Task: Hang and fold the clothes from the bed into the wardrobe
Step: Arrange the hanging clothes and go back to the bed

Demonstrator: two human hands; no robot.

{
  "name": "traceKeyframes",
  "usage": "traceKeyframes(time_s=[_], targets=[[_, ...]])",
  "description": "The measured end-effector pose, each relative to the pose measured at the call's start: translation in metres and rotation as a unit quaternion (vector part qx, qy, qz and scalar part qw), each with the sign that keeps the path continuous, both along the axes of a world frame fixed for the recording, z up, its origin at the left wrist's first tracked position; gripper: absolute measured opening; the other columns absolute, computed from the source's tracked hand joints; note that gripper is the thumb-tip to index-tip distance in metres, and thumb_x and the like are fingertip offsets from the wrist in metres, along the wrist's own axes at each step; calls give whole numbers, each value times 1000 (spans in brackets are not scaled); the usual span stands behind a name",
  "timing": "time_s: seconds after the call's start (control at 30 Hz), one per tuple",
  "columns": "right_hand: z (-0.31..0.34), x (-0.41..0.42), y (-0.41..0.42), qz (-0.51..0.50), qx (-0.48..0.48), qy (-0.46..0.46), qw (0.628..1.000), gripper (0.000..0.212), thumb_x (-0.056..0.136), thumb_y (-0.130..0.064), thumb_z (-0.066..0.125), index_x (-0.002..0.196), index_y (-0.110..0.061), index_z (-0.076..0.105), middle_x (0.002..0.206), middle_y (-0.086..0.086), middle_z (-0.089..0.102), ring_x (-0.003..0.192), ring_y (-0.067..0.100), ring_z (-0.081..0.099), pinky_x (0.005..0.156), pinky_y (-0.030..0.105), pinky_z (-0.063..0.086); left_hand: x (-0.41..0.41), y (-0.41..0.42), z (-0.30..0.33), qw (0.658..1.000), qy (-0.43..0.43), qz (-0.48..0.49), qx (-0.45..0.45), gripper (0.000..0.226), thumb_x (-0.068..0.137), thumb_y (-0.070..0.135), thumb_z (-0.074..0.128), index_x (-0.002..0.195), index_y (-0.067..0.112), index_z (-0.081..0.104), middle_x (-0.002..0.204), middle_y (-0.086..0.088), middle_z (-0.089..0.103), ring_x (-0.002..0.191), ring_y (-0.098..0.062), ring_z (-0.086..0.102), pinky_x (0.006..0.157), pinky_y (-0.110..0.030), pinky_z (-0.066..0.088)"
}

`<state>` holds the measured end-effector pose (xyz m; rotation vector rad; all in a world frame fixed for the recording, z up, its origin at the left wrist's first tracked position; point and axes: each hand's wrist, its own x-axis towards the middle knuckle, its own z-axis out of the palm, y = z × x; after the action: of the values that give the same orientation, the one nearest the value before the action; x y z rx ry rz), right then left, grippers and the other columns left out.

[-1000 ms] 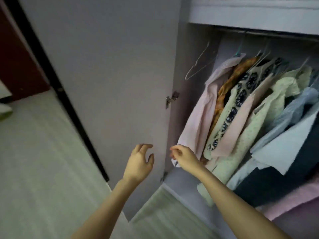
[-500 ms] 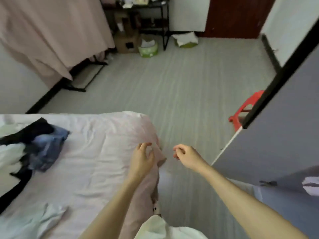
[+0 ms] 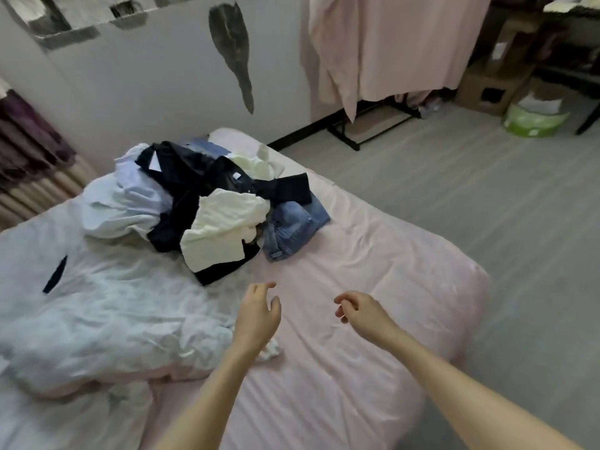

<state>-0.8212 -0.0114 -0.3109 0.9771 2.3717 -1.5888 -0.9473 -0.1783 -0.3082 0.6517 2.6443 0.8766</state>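
A heap of clothes lies on the pink bed (image 3: 373,264): a cream top (image 3: 220,232), dark navy garments (image 3: 194,183), folded blue jeans (image 3: 292,228) and a pale blue shirt (image 3: 123,196). My left hand (image 3: 258,315) hovers over the sheet just short of the heap, fingers loosely curled and holding nothing. My right hand (image 3: 362,308) hangs beside it over the bare pink sheet, also loosely curled and empty. The wardrobe is out of view.
A white duvet (image 3: 97,319) covers the bed's left side. Pink fabric (image 3: 389,43) drapes over a black rack by the wall. Cardboard boxes (image 3: 487,82) and a green tub (image 3: 532,118) stand at the far right on the grey floor (image 3: 487,190).
The view has swung from the open wardrobe, past the floor and bed corner, to the clothes heap on the bed. Both hands stayed empty and now hover over the sheet.
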Motion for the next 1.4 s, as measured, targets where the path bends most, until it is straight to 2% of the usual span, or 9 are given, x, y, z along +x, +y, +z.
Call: traceKeyframes(time_s=[0.43,0.53,0.6,0.67,0.8,0.93,1.07,1.17,1.4], targets=[[-108,-265,15,30,-8,-11,999,25,96,-16,34,103,-21,58,90,-2,65,76,3,59,61,14,44,-325,16,-128,938,140,9,-316,100,84,49,61,146,40,-17,154,-8,-26,142,-35,-21,114,-56,6],[-124,-277,18,9,-23,-22,999,26,97,-13,34,105,-17,58,95,4,65,74,4,59,57,13,42,-353,20,-146,934,131,21,-332,72,90,35,58,146,40,14,157,-9,-13,143,-35,-17,112,-60,-1],[-128,-280,21,-1,-28,-31,999,28,97,-12,34,110,-13,59,95,4,65,74,5,58,57,12,42,-361,22,-147,963,98,48,-247,38,91,11,45,125,28,47,146,-11,33,139,-35,20,112,-59,8],[-126,-284,22,-22,-57,-30,998,27,98,-14,36,115,-11,58,92,3,64,74,8,59,60,13,45,-354,24,-138,991,48,106,-59,30,88,2,36,107,18,52,96,-3,60,100,-29,54,97,-44,41],[-100,-292,15,-131,-318,-8,939,28,95,-40,50,116,-22,56,108,7,64,93,23,65,74,37,56,-280,37,-103,983,8,75,167,28,83,-9,44,95,15,53,68,5,53,60,-7,48,55,-10,36],[-68,-290,13,-101,-500,31,860,43,92,-52,47,94,-20,76,96,7,72,89,25,69,72,37,55,-190,37,-88,974,-8,-32,226,17,82,6,59,97,9,65,79,10,59,72,-7,57,68,-13,42],[-44,-264,8,-154,-386,41,908,19,87,0,49,103,-2,61,65,5,64,55,14,64,49,24,49,-138,31,-52,966,-52,-140,212,24,82,23,60,102,14,71,90,8,62,84,-18,62,74,-36,50],[-25,-219,17,-138,-309,66,939,17,87,-2,49,88,-10,64,60,-2,63,50,8,59,45,19,46,-120,23,-28,951,-116,-112,263,36,77,43,60,107,25,69,104,8,55,96,-9,57,83,-29,49],[42,-92,63,-20,-265,16,964,13,68,-11,50,59,-17,42,56,-3,40,46,7,38,43,20,31,-56,40,-15,971,-13,-236,34,91,77,51,68,139,49,2,156,7,7,144,-12,0,115,-32,6]])
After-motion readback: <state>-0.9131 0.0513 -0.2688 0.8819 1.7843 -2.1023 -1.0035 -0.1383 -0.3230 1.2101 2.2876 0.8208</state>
